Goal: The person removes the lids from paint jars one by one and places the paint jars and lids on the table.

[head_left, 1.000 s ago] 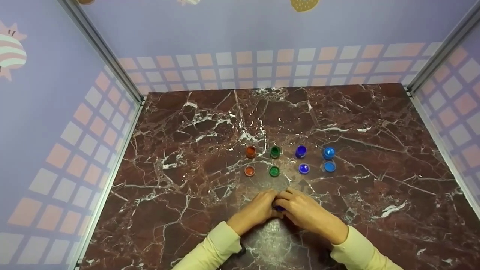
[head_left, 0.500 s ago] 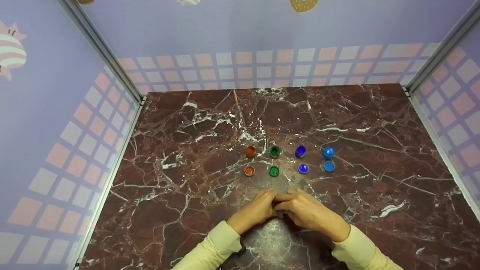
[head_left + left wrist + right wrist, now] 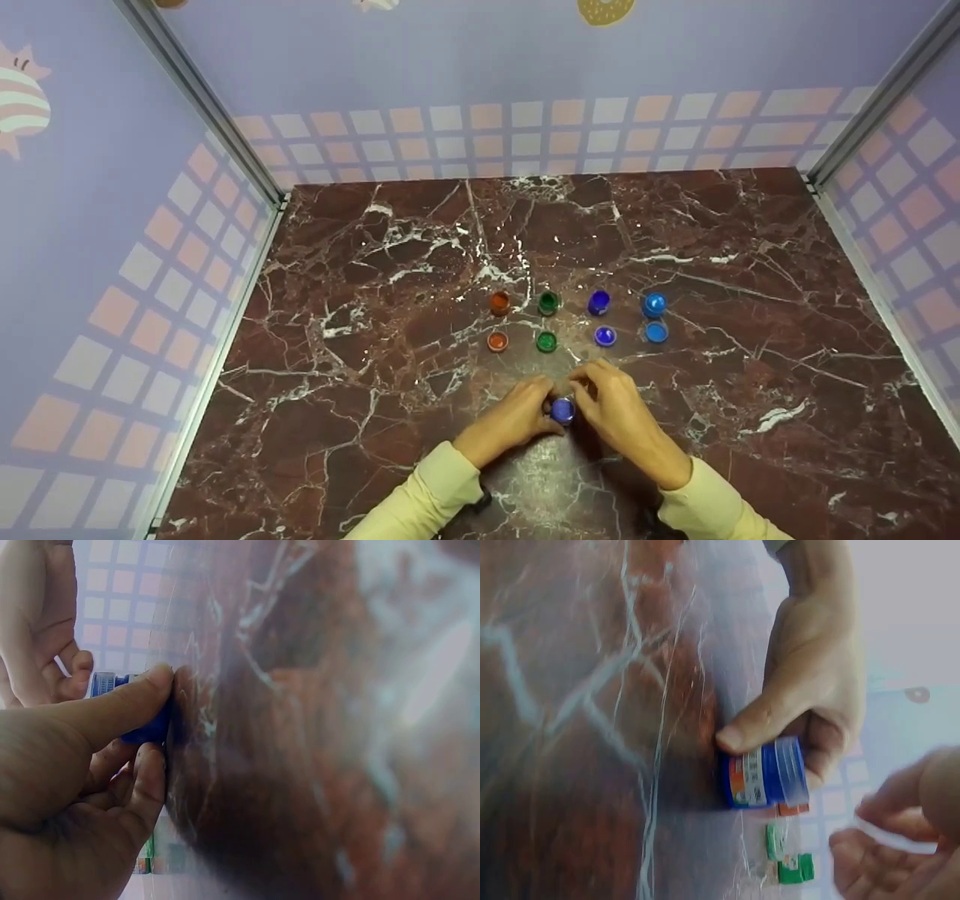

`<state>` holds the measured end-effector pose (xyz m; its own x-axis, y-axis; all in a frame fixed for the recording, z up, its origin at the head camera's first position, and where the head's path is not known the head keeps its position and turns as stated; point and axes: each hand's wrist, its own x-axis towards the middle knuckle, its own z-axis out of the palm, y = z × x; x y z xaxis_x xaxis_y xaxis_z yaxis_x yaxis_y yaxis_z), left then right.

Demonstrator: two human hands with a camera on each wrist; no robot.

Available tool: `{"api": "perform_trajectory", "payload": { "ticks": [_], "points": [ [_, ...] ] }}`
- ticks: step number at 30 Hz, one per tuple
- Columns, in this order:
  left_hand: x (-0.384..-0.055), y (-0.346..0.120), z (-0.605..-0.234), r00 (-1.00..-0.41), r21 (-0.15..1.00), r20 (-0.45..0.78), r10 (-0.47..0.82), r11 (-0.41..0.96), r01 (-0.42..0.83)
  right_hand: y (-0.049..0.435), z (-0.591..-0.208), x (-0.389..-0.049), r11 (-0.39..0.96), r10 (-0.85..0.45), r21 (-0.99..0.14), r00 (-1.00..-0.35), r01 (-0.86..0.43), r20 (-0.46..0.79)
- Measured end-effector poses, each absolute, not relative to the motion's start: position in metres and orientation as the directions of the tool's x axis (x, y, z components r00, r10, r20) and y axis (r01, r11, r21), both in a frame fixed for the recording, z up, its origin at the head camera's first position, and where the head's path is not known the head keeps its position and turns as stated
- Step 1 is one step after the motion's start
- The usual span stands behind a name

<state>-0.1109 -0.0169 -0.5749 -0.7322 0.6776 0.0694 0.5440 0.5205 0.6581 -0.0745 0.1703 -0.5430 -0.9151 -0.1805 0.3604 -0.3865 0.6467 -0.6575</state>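
A small dark-blue paint jar (image 3: 562,410) with a translucent lid and a printed label (image 3: 753,778) stands on the tabletop. My left hand (image 3: 517,415) grips it from the left, thumb on one side and fingers on the other. In the left wrist view, the left hand (image 3: 90,765) covers much of the jar (image 3: 150,724). The lid (image 3: 790,769) sits on the jar's mouth. Just right of the jar, my right hand (image 3: 619,412) is apart from it, fingers loosely bent with nothing between them. The right wrist view shows the right hand (image 3: 907,832) in part.
Beyond the hands, open paint jars stand in a row: orange (image 3: 499,303), green (image 3: 548,302), violet-blue (image 3: 598,302) and light blue (image 3: 654,304). Each has its lid in front, such as the orange lid (image 3: 497,341). Patterned walls (image 3: 480,135) enclose the marbled table (image 3: 360,450).
My right hand has come off the jar's top and moved slightly right, uncovering the lid. The left hand keeps its grip in the same place.
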Motion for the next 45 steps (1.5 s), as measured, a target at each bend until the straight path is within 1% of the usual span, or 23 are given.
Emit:
{"api": "perform_trajectory", "payload": {
  "ticks": [2,5,11,14,18,22,28,32,38,42,45],
  "points": [
    [-0.110,-0.017,-0.574,-0.741,0.658,0.060,0.669,0.532,0.533,0.165,-0.544,-0.073,0.678,-0.155,-0.649,-0.930,-0.345,0.332],
    [-0.110,-0.017,-0.573,-0.751,0.656,0.046,0.659,0.547,0.520,0.158,-0.546,-0.068,0.736,-0.164,-0.594,-0.937,-0.325,0.310],
    [-0.109,-0.014,-0.575,-0.750,0.619,0.056,0.659,0.566,0.544,0.145,-0.547,-0.057,0.847,-0.212,-0.411,-0.923,-0.338,0.321],
    [-0.109,-0.014,-0.576,-0.742,0.613,0.073,0.666,0.557,0.560,0.140,-0.546,-0.054,0.876,-0.219,-0.350,-0.920,-0.333,0.326],
    [-0.110,-0.014,-0.577,-0.740,0.609,0.089,0.666,0.551,0.570,0.137,-0.548,-0.053,0.887,-0.237,-0.299,-0.903,-0.351,0.358],
    [-0.110,-0.014,-0.577,-0.737,0.600,0.097,0.669,0.551,0.580,0.137,-0.549,-0.054,0.880,-0.260,-0.291,-0.893,-0.376,0.367],
    [-0.111,-0.014,-0.577,-0.734,0.597,0.087,0.673,0.555,0.579,0.139,-0.545,-0.056,0.863,-0.288,-0.328,-0.908,-0.384,0.305],
    [-0.110,-0.014,-0.577,-0.738,0.605,0.076,0.671,0.558,0.569,0.141,-0.543,-0.057,0.836,-0.337,-0.347,-0.897,-0.425,0.287],
    [-0.109,-0.014,-0.574,-0.738,0.618,0.073,0.671,0.550,0.561,0.144,-0.541,-0.058,0.784,-0.441,-0.337,-0.849,-0.522,0.290],
    [-0.109,-0.014,-0.573,-0.745,0.625,0.051,0.665,0.561,0.543,0.149,-0.539,-0.060,0.752,-0.529,-0.283,-0.801,-0.595,0.279],
    [-0.109,-0.014,-0.574,-0.753,0.638,0.037,0.657,0.564,0.524,0.154,-0.538,-0.064,0.713,-0.609,-0.233,-0.749,-0.661,0.261]
  ]
}}
